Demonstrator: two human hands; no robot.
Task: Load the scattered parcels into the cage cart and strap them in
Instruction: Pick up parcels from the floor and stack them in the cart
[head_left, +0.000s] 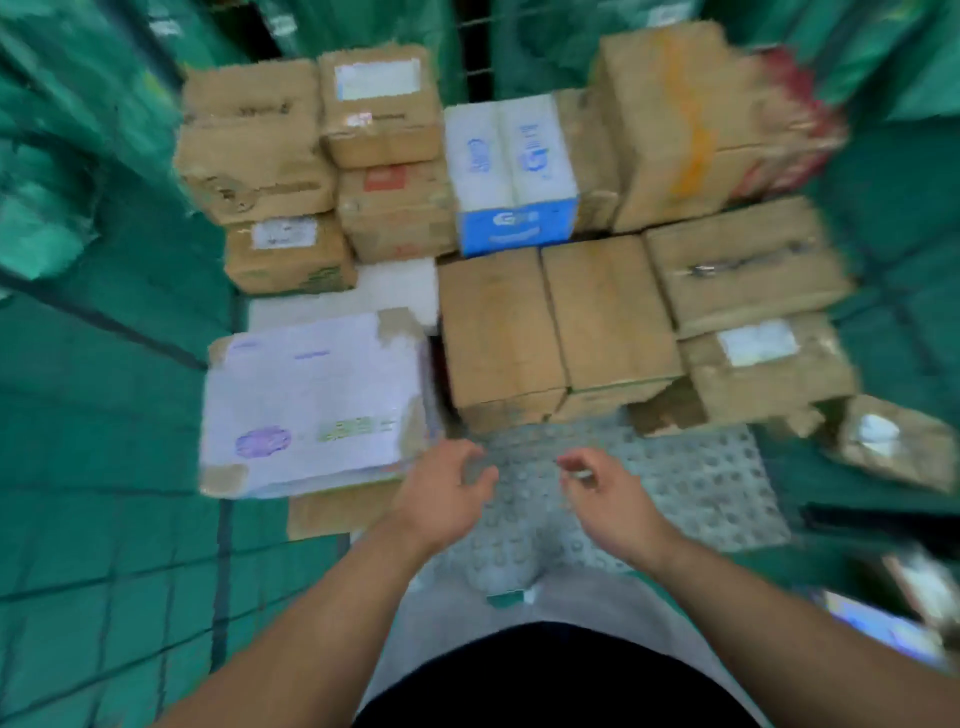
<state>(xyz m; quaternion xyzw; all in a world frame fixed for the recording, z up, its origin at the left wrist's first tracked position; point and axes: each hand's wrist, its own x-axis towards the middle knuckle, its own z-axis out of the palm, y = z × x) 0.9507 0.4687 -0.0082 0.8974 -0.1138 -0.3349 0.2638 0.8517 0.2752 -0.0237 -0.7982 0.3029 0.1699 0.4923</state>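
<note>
Just right of the white parcel (311, 400), over the cage cart's studded floor (701, 483), the left hand (441, 493) hovers loosely curled and empty; blur hides whether the right hand (608, 499) pinches anything. Beyond the white parcel, brown parcels (561, 322) flank 1 blue-and-white box (514, 171).

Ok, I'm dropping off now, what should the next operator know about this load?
Left hand: open, empty, by the near corner of the flat white parcel.
Right hand: loosely curled; blur hides whether it pinches anything.
Done: brown boxes and the blue-and-white box are stacked at the back.
Left: studded floor shows in front of the stacks, likely room for more; one small brown parcel lies apart at the right; no strap in view.
</note>
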